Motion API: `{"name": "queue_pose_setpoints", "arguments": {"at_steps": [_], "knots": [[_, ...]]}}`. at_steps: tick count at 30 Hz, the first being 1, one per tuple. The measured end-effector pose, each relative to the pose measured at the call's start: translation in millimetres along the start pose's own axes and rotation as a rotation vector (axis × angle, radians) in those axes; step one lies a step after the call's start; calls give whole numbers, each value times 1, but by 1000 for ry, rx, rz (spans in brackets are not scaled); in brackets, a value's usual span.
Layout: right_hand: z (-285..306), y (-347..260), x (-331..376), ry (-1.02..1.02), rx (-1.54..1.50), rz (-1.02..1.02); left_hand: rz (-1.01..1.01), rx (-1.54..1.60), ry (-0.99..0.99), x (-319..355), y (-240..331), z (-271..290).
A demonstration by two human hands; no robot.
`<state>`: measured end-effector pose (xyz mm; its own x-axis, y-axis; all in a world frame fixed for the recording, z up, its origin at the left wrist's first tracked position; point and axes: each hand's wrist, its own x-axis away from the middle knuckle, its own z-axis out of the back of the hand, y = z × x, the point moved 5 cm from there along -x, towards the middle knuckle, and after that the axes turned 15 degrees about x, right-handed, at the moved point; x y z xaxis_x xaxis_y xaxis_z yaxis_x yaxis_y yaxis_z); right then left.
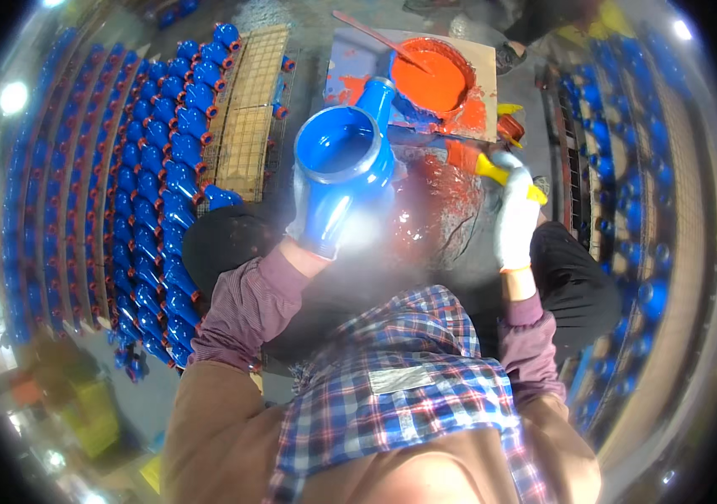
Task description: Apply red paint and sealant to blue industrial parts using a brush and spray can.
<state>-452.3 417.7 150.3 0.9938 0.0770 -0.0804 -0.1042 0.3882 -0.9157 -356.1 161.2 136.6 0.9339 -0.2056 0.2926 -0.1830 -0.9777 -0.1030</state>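
Note:
A glossy blue pipe fitting (337, 181) with a wide round mouth and a narrower side neck is held up by my left hand (294, 220). That hand's fingers are mostly hidden behind the fitting. My right hand (516, 214), in a white glove, is closed round a yellow-handled paintbrush (464, 157). The brush's orange-coated bristles point left, toward the fitting but apart from it. Beyond the fitting stands a round bucket (469, 77) of orange paint (438, 82), with a stirring stick (375, 35) leaning in it.
The bucket rests on a paint-smeared board (483, 105). Under the brush is a surface (434, 206) splashed with red. Rows of blue fittings (152, 155) with red-orange ends line the left, beside a wire-mesh rack (245, 109). More blue parts (627, 197) stand on the right.

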Motion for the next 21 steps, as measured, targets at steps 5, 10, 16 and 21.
{"name": "queue_pose_setpoints", "arguments": {"at_steps": [5,10,16,21], "knots": [[-11,-46,62,114,630,782,-89,-52,-103,2,-27,-9],[-39,-47,89,-83,780,928,-179,-504,-141,-6,-36,-15],[-54,-50,95,-183,857,923,-131,-378,-39,-25,-33,3],[55,-54,79,113,850,791,66,-243,-202,-28,-43,-1]]}}
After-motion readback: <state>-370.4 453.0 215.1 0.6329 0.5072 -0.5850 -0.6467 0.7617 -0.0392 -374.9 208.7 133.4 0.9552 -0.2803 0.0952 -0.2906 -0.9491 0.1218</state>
